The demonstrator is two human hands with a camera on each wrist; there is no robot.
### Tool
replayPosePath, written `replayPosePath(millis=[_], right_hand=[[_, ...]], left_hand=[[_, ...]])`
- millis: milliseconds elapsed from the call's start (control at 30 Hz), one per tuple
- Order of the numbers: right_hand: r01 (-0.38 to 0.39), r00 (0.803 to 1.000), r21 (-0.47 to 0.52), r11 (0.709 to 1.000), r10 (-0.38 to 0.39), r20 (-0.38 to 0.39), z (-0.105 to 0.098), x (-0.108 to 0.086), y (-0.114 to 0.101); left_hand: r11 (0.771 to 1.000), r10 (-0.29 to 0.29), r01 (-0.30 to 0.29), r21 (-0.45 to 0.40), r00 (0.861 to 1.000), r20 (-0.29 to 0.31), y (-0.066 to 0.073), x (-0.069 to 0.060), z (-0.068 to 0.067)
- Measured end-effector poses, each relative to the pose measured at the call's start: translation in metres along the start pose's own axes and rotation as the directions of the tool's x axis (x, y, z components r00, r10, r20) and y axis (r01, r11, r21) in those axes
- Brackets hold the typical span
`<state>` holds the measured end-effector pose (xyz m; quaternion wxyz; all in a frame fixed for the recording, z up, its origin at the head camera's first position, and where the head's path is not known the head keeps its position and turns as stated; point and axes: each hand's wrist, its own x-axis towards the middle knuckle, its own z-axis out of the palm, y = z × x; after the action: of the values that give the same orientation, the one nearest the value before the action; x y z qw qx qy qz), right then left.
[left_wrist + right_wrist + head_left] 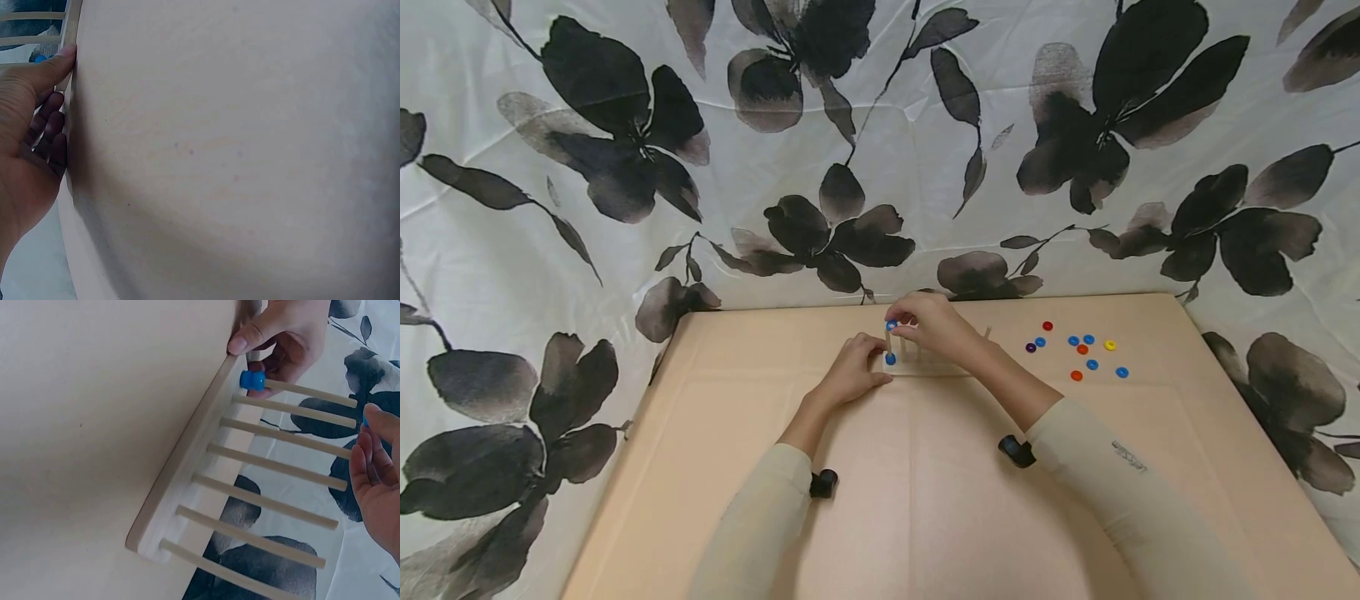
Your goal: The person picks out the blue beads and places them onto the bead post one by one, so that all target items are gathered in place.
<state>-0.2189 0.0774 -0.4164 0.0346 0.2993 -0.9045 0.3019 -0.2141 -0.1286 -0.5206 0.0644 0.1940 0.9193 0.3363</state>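
7 wooden pegs (278,467) stand on a board (189,459) near a tan table's (887,483) far edge, flowered cloth (925,167) behind. The left hand (853,367) grips the board's end; the right hand (934,325) pinches a blue bead (891,325) by the end peg's (312,392) tip, fingers mostly hiding it; from my remote seat, contact is unclear.

No legible text
A small dark print (1129,456) stood on the right sleeve (1131,504), toward four o'clock in the head view, too small to read.
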Motion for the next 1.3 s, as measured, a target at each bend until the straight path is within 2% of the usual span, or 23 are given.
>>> replayPosePath(millis=[267,700,1033,1300], right_hand=[[0.011,1.0,-0.009,1.0,-0.011,0.015,0.008,0.005,-0.001],[-0.058,0.997,-0.017,0.998,0.058,0.052,0.013,0.01,-0.002],[-0.045,0.998,-0.004,0.999,0.045,0.036,0.015,0.008,-0.001],[-0.069,0.997,0.006,0.998,0.068,0.046,0.015,0.007,0.0]], left_hand=[[1.0,0.001,-0.001,-0.002,1.0,-0.004,0.0,0.0,0.0],[1.0,-0.014,0.014,-0.011,1.0,0.01,0.001,-0.002,-0.001],[1.0,0.0,0.0,-0.003,1.0,0.005,0.0,-0.001,0.001],[1.0,0.0,0.0,-0.003,1.0,0.001,0.0,0.001,0.0]])
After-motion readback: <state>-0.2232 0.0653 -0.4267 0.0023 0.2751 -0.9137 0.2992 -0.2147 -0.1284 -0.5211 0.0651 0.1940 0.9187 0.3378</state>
